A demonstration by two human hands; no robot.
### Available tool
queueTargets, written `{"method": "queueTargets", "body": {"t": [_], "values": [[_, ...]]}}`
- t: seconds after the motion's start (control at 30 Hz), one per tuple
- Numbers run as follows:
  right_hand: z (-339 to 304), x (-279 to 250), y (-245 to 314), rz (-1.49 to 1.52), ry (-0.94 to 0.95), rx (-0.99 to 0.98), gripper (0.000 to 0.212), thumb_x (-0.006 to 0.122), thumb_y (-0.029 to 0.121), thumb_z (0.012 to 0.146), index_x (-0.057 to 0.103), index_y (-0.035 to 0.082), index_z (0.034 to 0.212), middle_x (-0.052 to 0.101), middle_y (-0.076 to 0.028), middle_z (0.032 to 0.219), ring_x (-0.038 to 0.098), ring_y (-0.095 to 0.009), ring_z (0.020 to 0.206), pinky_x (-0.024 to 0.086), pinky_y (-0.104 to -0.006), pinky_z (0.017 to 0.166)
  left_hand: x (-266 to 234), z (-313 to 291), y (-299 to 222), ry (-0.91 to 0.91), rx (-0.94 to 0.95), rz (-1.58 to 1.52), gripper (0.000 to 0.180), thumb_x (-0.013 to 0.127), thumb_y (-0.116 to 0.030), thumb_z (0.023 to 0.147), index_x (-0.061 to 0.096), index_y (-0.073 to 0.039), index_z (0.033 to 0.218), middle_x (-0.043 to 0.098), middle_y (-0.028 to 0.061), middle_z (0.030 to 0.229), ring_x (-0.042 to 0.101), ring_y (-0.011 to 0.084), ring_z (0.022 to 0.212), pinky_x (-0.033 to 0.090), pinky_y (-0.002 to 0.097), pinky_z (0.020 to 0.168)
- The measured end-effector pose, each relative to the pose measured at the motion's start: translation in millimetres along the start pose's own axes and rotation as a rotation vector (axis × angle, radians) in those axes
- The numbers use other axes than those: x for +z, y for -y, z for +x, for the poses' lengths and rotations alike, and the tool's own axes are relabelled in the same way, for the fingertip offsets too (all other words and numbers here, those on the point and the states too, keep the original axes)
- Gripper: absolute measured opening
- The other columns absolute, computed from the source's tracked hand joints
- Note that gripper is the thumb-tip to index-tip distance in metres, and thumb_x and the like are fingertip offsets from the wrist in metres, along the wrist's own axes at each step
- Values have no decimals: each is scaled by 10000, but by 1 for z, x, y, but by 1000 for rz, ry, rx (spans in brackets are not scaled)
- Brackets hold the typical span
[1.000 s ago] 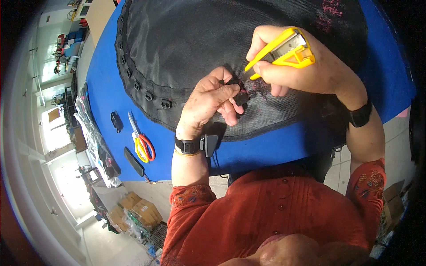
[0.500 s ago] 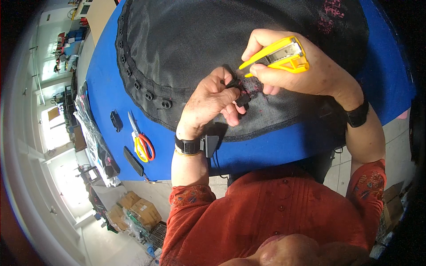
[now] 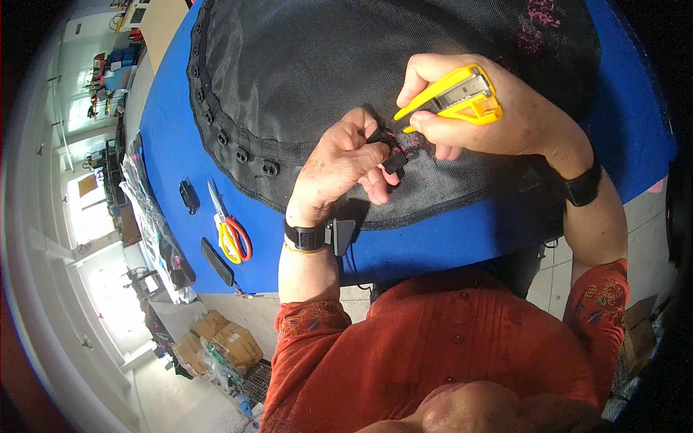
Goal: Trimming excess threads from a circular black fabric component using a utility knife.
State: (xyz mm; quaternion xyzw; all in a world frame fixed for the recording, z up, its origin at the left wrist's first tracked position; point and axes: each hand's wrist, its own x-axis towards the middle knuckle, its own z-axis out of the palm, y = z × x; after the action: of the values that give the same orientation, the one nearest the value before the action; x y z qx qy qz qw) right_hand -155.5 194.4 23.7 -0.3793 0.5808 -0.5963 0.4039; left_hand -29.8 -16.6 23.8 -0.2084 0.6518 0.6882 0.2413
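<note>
Black piece: I see the small black piece [image 3: 393, 157] at the left hand's fingertips, pinched between thumb and fingers, on the side facing the right hand.
Left hand: closed on that piece, the left hand [image 3: 336, 162] is over the cloth's near edge, its lower fingers loosely spread below the pinch.
Cutter: the yellow cutter [image 3: 469, 94] slants from the right hand down toward the left fingertips; whether its tip touches the piece, I cannot tell.
Right hand: wrapped around the cutter, the right hand [image 3: 523, 123] sits to the right of the left one and a little farther out.
Pink threads: loose pink threads [image 3: 413, 142] lie between the two hands.
Cloth: black mesh cloth [image 3: 325, 65] spreads under and beyond both hands.
Scissors: red-and-yellow scissors [image 3: 234, 238] lie left of the left wrist.
Clip: a black clip [image 3: 189, 197] rests farther left of that hand.
Table: blue table [image 3: 447, 245] beneath everything.
</note>
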Motion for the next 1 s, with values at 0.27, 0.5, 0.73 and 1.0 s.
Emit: {"method": "queueTargets", "body": {"t": [0.27, 0.5, 0.73, 1.0], "values": [[-7, 0, 10, 66, 91, 215, 133, 649, 96, 881, 591, 53, 993, 660, -54, 753, 681, -110, 611, 557, -249, 563, -1, 0, 3, 6, 9, -26, 221, 538, 32, 921, 347, -32, 1013, 619, 121, 673, 679, 212, 527, 571, 286, 454], [-4, -7, 15, -45, -20, 78, 120, 630, 80, 879, 591, 56, 990, 660, -57, 751, 659, -100, 586, 545, -245, 553, -1, 1, 0, 20, 11, -36, 225, 545, 28, 917, 345, -30, 1003, 611, 109, 681, 676, 214, 525, 576, 294, 462], [-2, 4, 2, 29, -13, 59, 115, 635, 77, 891, 587, 61, 994, 662, -55, 772, 670, -101, 614, 545, -238, 563, -1, -2, -1, -7, -6, -4, 216, 553, 20, 920, 355, -28, 988, 609, 102, 686, 672, 208, 520, 576, 290, 468], [-5, 1, 0, 12, 40, 66, 136, 655, 92, 879, 591, 69, 997, 662, -52, 775, 676, -111, 608, 559, -246, 562, 0, -1, 0, 5, -6, -17, 212, 552, 21, 923, 356, -30, 986, 613, 100, 698, 676, 206, 523, 580, 288, 473]]}}
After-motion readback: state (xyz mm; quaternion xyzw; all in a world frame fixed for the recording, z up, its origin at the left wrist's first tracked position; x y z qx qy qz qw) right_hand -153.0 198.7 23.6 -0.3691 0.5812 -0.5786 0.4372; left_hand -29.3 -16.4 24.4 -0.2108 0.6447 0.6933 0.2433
